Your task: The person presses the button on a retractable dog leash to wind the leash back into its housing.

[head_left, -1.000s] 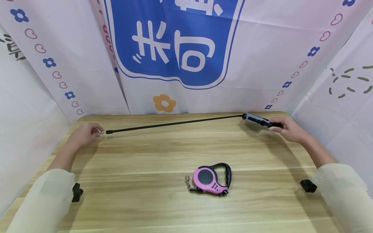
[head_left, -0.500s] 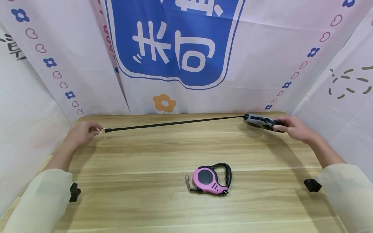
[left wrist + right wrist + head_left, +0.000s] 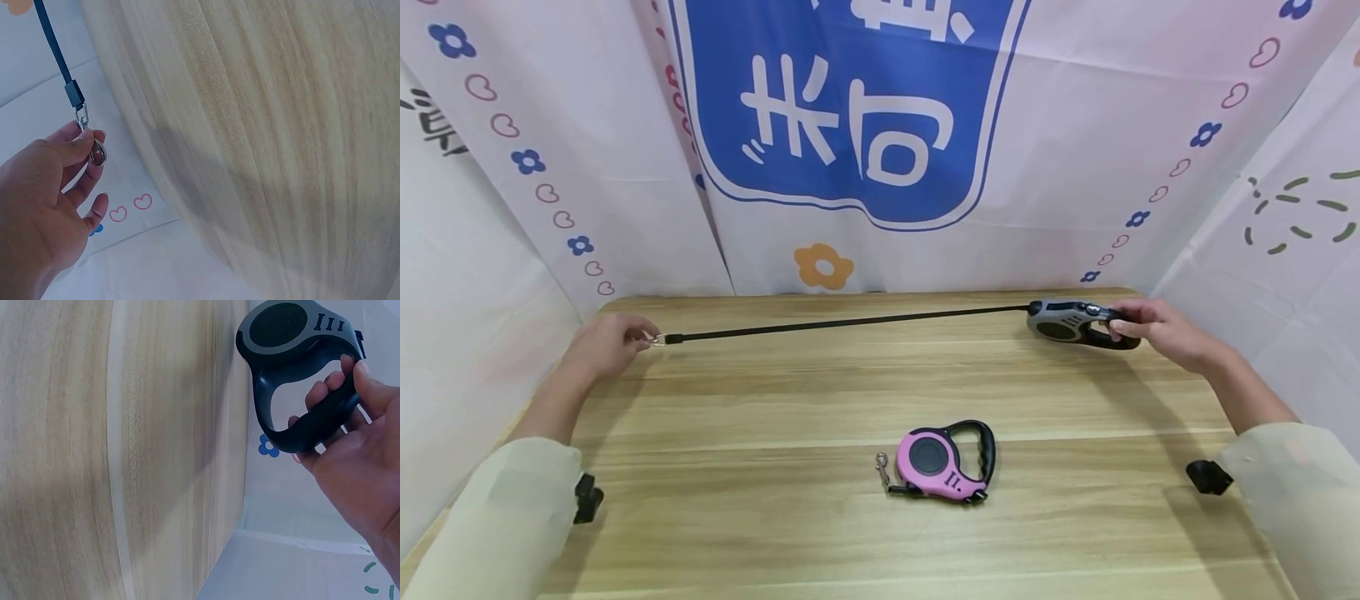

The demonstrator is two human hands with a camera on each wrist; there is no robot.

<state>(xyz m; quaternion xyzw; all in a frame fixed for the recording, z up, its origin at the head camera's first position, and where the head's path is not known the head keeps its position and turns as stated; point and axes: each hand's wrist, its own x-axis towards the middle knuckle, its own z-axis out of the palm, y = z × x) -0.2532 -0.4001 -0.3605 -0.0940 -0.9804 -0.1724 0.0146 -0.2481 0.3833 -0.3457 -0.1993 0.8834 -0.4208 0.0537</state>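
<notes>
Gray one first, head view: see three-bar retractable leash [image 3: 1051,323] rolled from edge-on a second ago to side face showing, held above wood-grain table [image 3: 775,517] at far right in right hand [image 3: 1167,335], with black strap [image 3: 850,322] run straight across to left hand [image 3: 610,343] and pink retractable leash [image 3: 928,457] unmoved nearer camera. In left wrist view, note metal snap hook [image 3: 97,152] pinched between thumb and fingers. In right wrist view, note handle loop [image 3: 315,427] clamped in curled fingers; read as reorientation only, strap left drawn out.

One reel [image 3: 934,467] lies on table [image 3: 737,517] (before strap [image 3: 856,322]).
</notes>
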